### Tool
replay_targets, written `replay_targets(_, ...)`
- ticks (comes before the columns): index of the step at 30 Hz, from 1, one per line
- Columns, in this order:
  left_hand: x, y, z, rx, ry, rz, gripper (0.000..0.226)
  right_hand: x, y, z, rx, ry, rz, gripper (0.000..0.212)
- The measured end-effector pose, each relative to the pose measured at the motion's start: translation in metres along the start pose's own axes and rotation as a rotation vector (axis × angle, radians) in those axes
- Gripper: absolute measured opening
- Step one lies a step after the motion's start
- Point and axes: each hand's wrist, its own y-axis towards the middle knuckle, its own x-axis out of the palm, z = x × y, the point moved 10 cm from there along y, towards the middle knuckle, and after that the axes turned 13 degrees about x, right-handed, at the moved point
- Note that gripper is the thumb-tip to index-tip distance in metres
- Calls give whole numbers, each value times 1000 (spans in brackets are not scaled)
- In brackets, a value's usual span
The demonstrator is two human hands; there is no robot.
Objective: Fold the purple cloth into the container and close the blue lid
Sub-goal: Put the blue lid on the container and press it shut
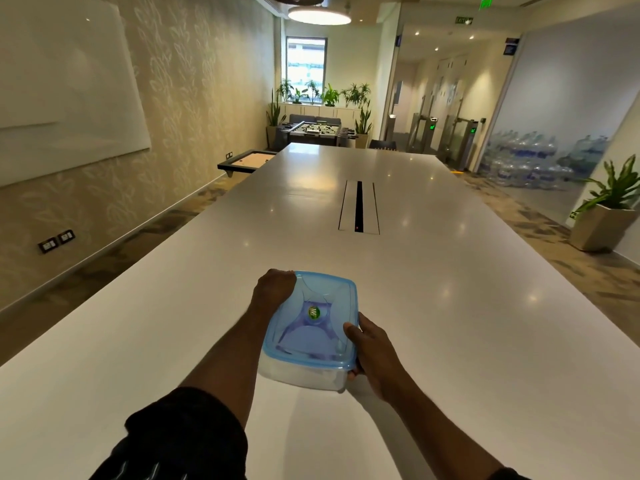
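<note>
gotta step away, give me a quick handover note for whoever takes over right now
Left hand: gripping the lid's far left corner.
Right hand: on the near right corner, thumb on top, fingers down the side.
Container: on the table, blue lid on top.
Cloth: purple shows through the lid, so it is inside.
Left: check every corner is pressed down; the seal cannot be judged from here.

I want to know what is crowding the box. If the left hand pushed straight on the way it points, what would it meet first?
The left hand already grips the blue lid at its far-left corner. Past that, only bare table shows, so the way looks free, though depth is uncertain.
</note>
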Motion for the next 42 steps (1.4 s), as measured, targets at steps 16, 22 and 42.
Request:
replay_targets(16, 1, 14, -2, -19, 3, 98, 52, -1, 1, -1, -18, -7, 2, 27)
replay_targets(22, 2, 15, -7, -27, 1, 94, 46, 0, 0, -1, -30, 0, -17, 29)
replay_targets(42, 4, 11, 6, 92, 65, 100, 46, -43, 97, -40, 120, -109, 402, 38)
